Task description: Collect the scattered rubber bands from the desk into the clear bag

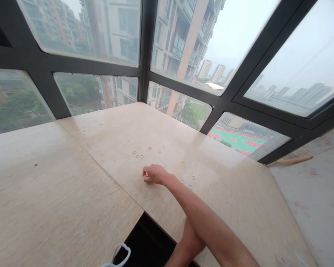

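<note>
My right hand [154,173] is curled closed, low over the beige marbled surface [114,137], left of the scattered rings. Whatever its fingers may hold is too small to make out. Small thin rings lie about: a reddish one [149,148], a pair of pale ones [139,156] just beyond the hand, and a yellowish one [183,163] to the right. A few dark-edged rings [190,187] lie beside my right forearm. My left arm [187,239] crosses under the right forearm, which hides the fingers of my left hand.
A dark gap [149,241] opens in the surface's near edge, with a white cord loop [124,254] beside it. Dark window frames [144,74] border the far sides. A small dark speck [35,165] lies at left. Pale flowered material [308,193] covers the right side.
</note>
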`<state>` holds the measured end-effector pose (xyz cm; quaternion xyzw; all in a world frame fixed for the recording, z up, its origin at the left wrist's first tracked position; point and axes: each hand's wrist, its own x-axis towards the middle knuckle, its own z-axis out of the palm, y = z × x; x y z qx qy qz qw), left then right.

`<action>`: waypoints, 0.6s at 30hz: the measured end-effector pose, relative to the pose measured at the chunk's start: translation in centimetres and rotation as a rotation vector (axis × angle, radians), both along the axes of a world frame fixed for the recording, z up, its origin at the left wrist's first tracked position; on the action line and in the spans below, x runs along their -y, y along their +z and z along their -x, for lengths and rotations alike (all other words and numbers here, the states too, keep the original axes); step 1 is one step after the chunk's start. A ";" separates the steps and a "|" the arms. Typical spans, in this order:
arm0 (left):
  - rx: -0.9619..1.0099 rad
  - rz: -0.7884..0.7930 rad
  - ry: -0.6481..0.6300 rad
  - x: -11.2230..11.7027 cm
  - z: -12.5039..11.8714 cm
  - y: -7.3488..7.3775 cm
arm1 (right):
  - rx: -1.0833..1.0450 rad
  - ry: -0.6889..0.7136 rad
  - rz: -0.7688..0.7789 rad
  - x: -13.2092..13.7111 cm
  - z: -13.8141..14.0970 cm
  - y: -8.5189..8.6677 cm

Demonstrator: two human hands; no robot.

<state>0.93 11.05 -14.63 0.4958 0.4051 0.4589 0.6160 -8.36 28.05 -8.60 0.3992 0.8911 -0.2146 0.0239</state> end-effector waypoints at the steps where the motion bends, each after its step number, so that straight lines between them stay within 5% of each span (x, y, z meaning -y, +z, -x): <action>1: -0.029 -0.027 0.003 0.0 0.1 0.3 | -0.035 -0.017 0.042 0.2 -0.8 0.0; 9: -0.487 -0.419 -0.081 -0.6 0.0 2.1 | -0.442 -0.232 0.327 2.3 -7.7 0.5; 18: -0.475 -0.373 -0.022 -1.2 -0.2 2.4 | -1.412 -0.534 0.779 8.7 -16.8 2.3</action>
